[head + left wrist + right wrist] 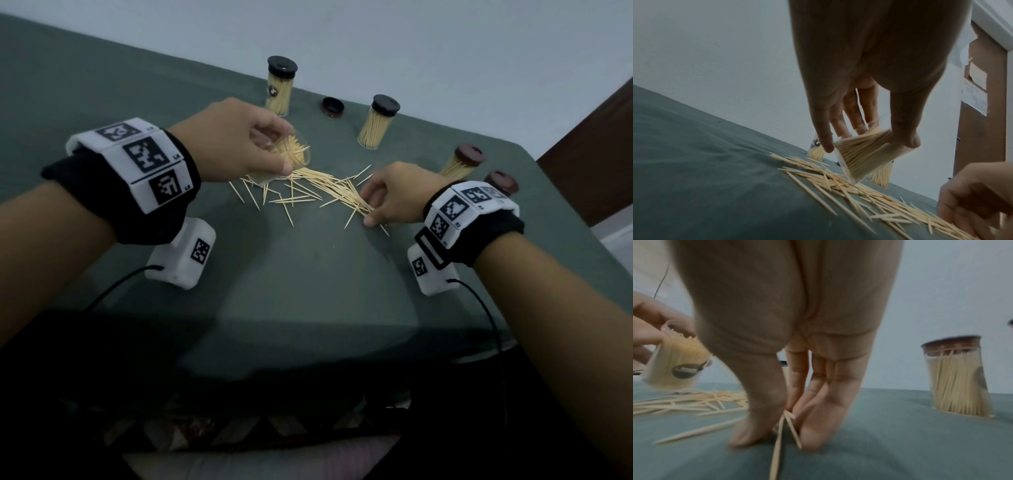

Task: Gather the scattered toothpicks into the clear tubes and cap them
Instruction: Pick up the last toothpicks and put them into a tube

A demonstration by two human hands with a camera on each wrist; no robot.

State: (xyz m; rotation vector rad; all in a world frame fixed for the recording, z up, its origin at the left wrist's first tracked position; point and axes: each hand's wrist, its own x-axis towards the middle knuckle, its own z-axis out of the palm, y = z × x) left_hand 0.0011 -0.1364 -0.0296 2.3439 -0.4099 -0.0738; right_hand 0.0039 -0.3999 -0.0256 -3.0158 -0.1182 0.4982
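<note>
**Hands gathering toothpicks**

Left hand (236,137), fingers curled, grips an uncapped, tilted tube (287,156) part-filled with toothpicks. Right hand (394,192) pinches a few toothpicks (785,426) between thumb and fingertips on the green surface (308,281). Scattered toothpicks (308,192) lie between the hands.

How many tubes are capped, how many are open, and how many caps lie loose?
Capped tubes: 4
Open tube, held tilted in the left hand: 1
Loose cap: 1
Total: 6
</note>
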